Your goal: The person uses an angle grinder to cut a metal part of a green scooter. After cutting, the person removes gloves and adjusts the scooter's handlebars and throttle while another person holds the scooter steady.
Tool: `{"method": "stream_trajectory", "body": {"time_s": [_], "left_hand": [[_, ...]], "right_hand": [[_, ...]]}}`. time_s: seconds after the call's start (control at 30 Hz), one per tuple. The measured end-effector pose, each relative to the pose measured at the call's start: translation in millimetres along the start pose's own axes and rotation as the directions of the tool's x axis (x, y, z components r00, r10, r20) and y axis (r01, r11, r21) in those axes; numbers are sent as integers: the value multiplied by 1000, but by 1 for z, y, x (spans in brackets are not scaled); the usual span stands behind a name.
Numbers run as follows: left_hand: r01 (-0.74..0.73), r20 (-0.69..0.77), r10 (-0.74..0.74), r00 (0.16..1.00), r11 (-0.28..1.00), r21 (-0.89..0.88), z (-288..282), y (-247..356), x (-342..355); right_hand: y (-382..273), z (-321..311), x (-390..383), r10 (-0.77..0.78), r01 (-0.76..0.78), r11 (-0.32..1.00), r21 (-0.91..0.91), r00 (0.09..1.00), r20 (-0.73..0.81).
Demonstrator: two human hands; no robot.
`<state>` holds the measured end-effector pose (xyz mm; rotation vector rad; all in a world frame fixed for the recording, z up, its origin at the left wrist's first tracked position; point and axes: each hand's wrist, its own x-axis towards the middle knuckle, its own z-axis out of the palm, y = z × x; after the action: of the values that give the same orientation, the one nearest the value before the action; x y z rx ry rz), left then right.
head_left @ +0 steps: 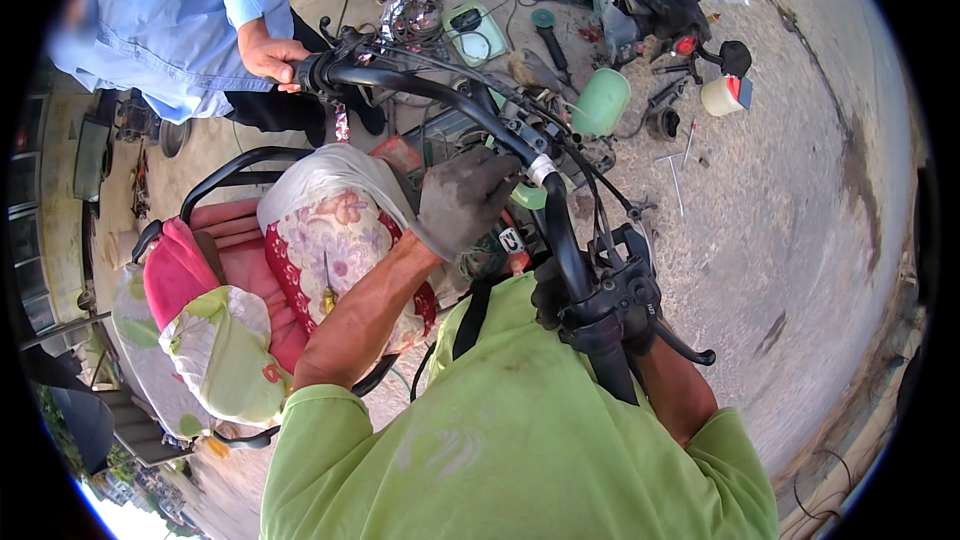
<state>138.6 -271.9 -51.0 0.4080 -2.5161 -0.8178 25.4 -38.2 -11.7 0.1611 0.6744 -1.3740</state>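
Note:
My left hand point(465, 200), in a dark grey glove, is at the middle beside the black handlebar point(440, 90), fingers bent; what they hold is hidden. My right hand point(550, 295), also gloved, is low under the bar's right end, partly hidden, its fingers curled at the switch and brake lever assembly point(625, 295). Cables run along the bar to that assembly. A silver band point(542, 170) circles the bar. Another person's hand point(270, 55) grips the bar's far left end. A floral cushion point(335, 260) lies left of my left forearm.
A person in a blue shirt point(170, 20) stands at upper left. A padded seat with pink cloth point(170, 260) is at left. Removed vehicle parts point(640, 0), coiled cables point(425, 25), a green container point(600, 100), a pump-like tool point(550, 40) and a cream canister point(720, 97) lie on the concrete.

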Motion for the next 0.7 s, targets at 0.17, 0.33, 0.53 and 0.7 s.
{"method": "stream_trajectory", "body": {"time_s": [0.17,0.33,0.53,0.7], "left_hand": [[-9,-21,9,1000,1000,9,0,-1,-2],[-38,-21,39,999,999,34,3,-1,-3],[36,4,-36,999,999,-27,4,5,-3],[-49,2,49,999,998,-28,4,-3,-4]], "right_hand": [[23,4,-15,-153,149,988,31,968,201],[18,4,-4,-136,-6,927,374,925,354],[27,20,-4,-231,25,856,517,913,337],[35,24,2,-326,89,819,567,885,331]]}}
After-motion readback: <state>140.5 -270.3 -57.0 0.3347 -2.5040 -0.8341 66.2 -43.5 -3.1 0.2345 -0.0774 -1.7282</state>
